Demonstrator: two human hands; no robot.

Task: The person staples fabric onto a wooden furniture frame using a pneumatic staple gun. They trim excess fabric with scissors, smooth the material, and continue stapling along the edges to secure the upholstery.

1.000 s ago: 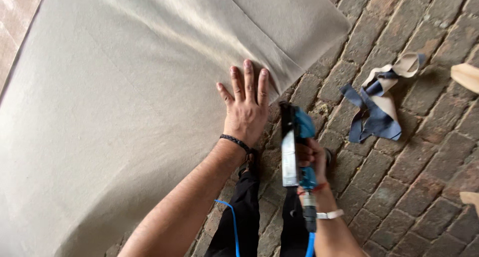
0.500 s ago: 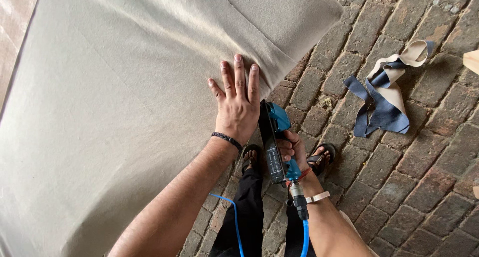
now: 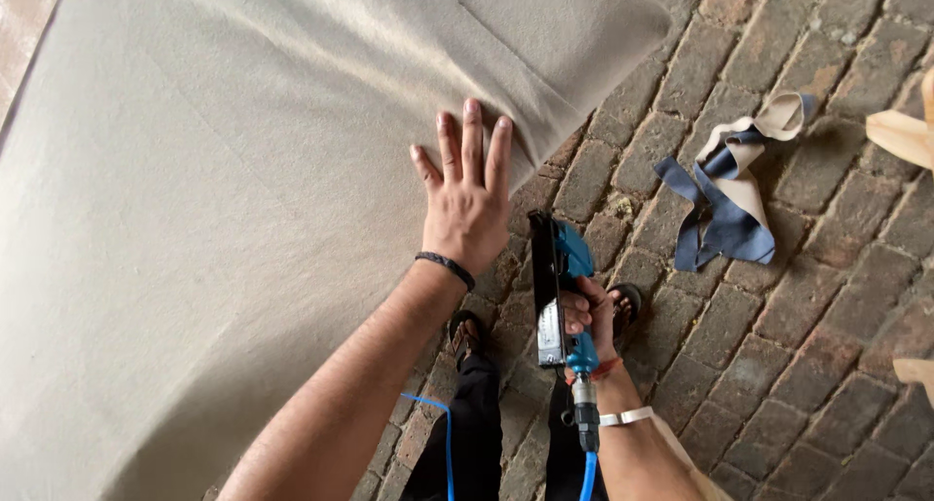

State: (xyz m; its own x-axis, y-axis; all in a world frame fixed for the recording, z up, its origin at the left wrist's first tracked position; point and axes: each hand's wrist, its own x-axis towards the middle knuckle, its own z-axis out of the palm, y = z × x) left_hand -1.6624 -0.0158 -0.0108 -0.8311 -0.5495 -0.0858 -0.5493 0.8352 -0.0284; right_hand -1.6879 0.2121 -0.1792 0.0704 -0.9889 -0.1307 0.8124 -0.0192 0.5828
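Head view shows a broad beige fabric panel [image 3: 243, 219] spread over the brick floor [image 3: 827, 345], filling its left side. My left hand [image 3: 467, 199] lies open and flat, fingers spread, on the panel's right edge. My right hand [image 3: 589, 316] grips a blue pneumatic stapler [image 3: 557, 287] — nose just beside that edge, blue hose trailing. Blue and tan fabric scraps [image 3: 730, 199] lie well apart, toward the floor's right.

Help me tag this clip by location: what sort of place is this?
Probably an upholstery work area with a brick-paved floor. Beige fabric is stretched flat under the left hand, the right hand holds a blue air stapler, and fabric offcuts lie nearby.
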